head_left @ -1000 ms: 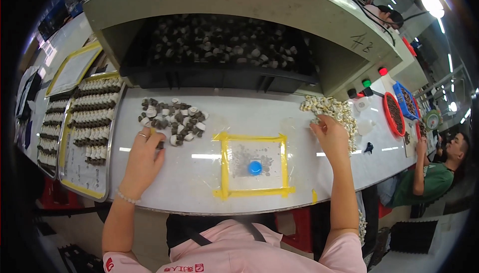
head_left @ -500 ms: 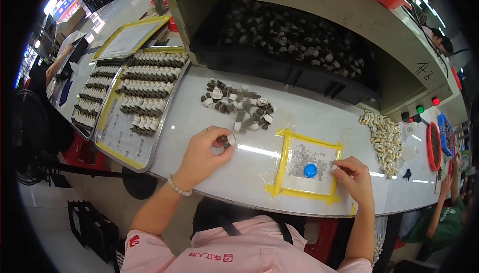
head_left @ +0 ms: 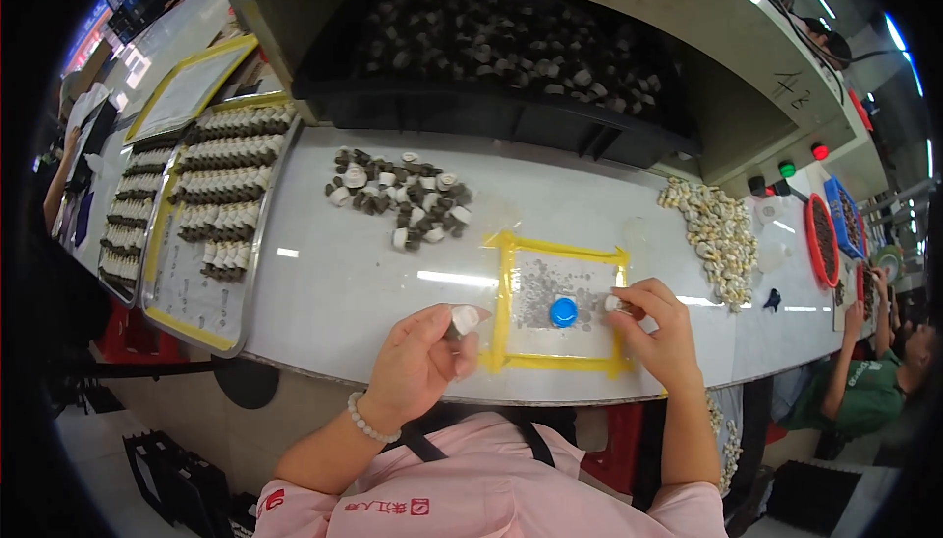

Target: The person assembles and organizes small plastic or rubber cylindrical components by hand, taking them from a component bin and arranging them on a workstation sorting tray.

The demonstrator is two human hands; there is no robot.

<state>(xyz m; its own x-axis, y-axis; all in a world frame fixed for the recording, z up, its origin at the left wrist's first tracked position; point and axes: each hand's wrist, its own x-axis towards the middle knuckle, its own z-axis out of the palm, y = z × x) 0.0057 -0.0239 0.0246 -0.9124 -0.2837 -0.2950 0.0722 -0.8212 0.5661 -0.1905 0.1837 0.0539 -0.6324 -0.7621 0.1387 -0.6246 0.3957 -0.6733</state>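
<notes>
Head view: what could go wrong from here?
1. Left hand holds a dark-and-white piece in its fingertips near the front edge of the white table; if it slipped, it might go over.
2. Right hand pinches a small whitish piece close to the blue round item; a stray nudge could shift that within the yellow tape frame.

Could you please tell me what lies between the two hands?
The head view shows a round blue cap inside the yellow tape frame between the left hand and right hand.
</notes>
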